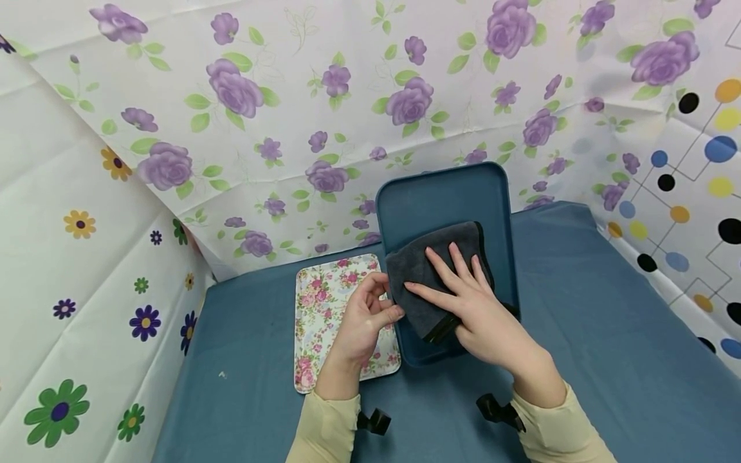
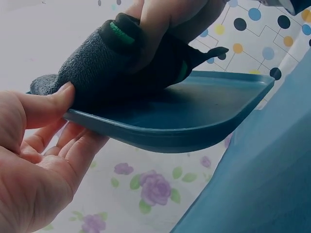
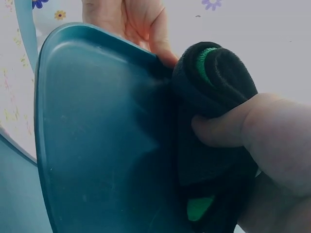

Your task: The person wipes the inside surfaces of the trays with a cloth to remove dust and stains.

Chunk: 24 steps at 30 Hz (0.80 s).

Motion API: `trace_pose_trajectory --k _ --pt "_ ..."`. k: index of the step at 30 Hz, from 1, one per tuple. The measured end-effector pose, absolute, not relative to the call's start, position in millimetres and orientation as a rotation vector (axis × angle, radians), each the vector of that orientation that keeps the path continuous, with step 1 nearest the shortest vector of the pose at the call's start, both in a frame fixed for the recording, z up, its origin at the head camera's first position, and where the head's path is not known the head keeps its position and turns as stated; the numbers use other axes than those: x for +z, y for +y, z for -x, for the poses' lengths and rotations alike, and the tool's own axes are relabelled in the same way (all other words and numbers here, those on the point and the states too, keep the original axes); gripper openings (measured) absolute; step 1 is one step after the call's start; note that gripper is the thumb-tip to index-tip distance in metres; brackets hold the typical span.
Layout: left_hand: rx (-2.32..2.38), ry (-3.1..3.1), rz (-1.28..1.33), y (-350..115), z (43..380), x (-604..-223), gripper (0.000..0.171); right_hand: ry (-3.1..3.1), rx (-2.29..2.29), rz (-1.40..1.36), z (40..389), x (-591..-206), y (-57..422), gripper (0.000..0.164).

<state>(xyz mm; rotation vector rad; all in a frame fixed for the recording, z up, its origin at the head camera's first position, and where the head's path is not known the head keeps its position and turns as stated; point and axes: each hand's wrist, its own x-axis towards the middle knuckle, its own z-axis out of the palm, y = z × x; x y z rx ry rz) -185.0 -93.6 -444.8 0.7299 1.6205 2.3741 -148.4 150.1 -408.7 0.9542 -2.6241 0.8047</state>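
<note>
A dark blue tray (image 1: 442,199) with a raised rim is held tilted up. My left hand (image 1: 365,315) grips its left rim, the thumb (image 2: 58,99) on the upper side and the fingers (image 2: 85,150) beneath. On the tray's inner face lies a folded dark grey cloth (image 1: 417,257) with black edging, green showing inside its folds. My right hand (image 1: 483,315) presses the cloth to the tray with spread fingers. In the right wrist view, its thumb (image 3: 223,130) hooks over the cloth's near fold, holding the cloth against the hand.
Partly under the left hand and tray, a white tray with pink flowers (image 1: 318,321) lies on the blue tablecloth (image 1: 249,360). Flower-patterned sheets (image 1: 324,116) stand behind and at the left, a dotted sheet (image 1: 689,212) at the right. Black wrist mounts (image 1: 376,421) sit at both sleeves.
</note>
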Motion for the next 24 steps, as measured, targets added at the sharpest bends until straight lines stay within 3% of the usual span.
trace_pose_trajectory --k 24 --pt "2.411 1.615 -0.73 -98.4 187.4 -444.0 0.035 -2.605 0.848 -0.827 156.3 -410.7 173.5 0.119"
